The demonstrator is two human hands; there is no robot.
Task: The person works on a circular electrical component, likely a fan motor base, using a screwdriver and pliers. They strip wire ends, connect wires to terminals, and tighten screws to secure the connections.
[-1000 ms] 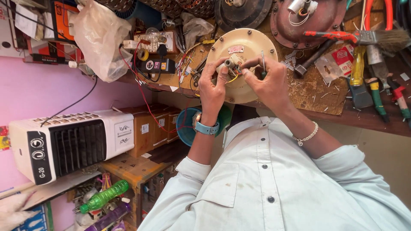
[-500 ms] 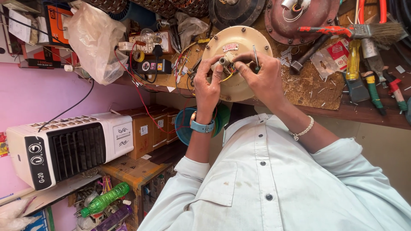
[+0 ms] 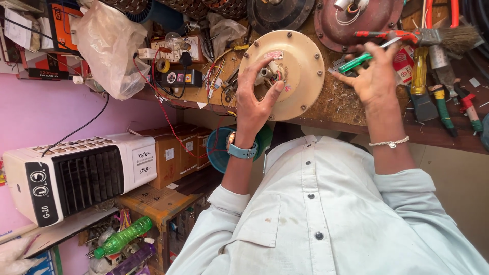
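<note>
Cream round motor housing (image 3: pixel 298 76) at the workbench (image 3: pixel 356 109) edge, gripped by left hand (image 3: pixel 257 99); right hand (image 3: pixel 374 76) grasps a green screwdriver (image 3: pixel 356 62).

White air cooler (image 3: pixel 76 175), green bottle (image 3: pixel 122 237), plastic bag (image 3: pixel 109 46).

1. My left hand (image 3: pixel 254 99) covers the middle of the cream round motor housing (image 3: pixel 300 71), so I cannot see how the wires (image 3: pixel 269 76) under my fingers join.
2. My right hand (image 3: pixel 374 81) hides most of the green-handled screwdriver (image 3: pixel 356 62); its tip is too blurred to make out.
3. The dark red motor cover (image 3: pixel 372 23) and the black round part (image 3: pixel 280 12) are cut off by the top edge.
4. The desk (image 3: pixel 438 133) runs out past the right edge.
5. The white air cooler (image 3: pixel 76 175) is cut off at the left edge.
6. The small parts on the shelf beside the green bottle (image 3: pixel 122 237) are too small to tell apart.
</note>
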